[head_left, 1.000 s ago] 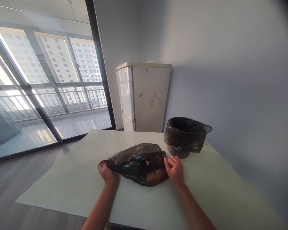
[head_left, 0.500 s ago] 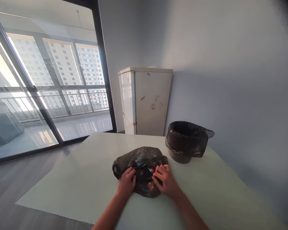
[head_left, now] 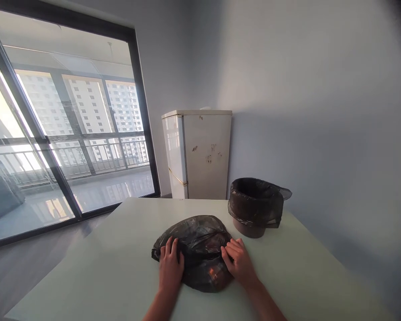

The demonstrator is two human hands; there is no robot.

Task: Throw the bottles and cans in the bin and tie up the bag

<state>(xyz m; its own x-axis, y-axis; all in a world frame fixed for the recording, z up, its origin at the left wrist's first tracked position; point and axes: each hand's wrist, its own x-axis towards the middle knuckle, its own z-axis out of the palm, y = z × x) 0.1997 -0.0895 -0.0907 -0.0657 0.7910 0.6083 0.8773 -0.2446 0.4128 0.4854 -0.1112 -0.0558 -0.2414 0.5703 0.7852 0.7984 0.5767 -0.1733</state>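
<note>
A black plastic garbage bag (head_left: pixel 200 234) lies bunched on the table before me. Reddish and brownish contents show dimly through its thin film; I cannot make out what they are. Resting on the bag's left end, my left hand (head_left: pixel 171 263) has its fingers stretched and slightly apart. My right hand (head_left: pixel 239 261) pinches the bag's right edge between curled fingers and thumb. Behind the right hand stands a round trash can (head_left: pixel 249 228), upright, lined with another black bag folded over its rim.
The pale table (head_left: pixel 96 267) spreads under both hands. Beyond its far edge stands a white refrigerator (head_left: pixel 207 169) with worn marks. Sliding glass doors (head_left: pixel 76 178) fill the left, and a bare wall (head_left: pixel 304 125) runs along the right.
The bag's opening has closed over a shiny can-like item with red on it that showed near my right hand. My left-hand fingers have spread out. The view has tilted upward slightly.
</note>
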